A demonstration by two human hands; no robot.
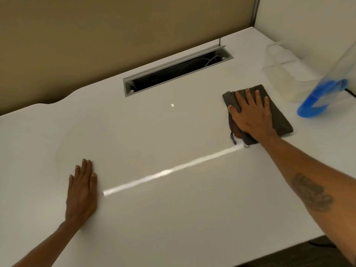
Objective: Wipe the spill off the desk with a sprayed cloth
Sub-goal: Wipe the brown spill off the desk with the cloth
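White desk fills the view; at two o'clock the right hand presses flat on the grey cloth to wipe, while the left hand, empty and spread at eight o'clock, likely braces.

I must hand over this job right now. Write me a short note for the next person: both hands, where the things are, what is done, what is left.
Left hand: flat on the desk, palm down, holding nothing.
Right hand: fingers spread, pressing the dark cloth flat on the desk, far right.
Spray bottle: right of the cloth, blurred, near the wall.
Done: cloth is on the desk under the hand; whether it was sprayed cannot be seen.
Left: no clear spill visible, only glare; check the surface and finish wiping.
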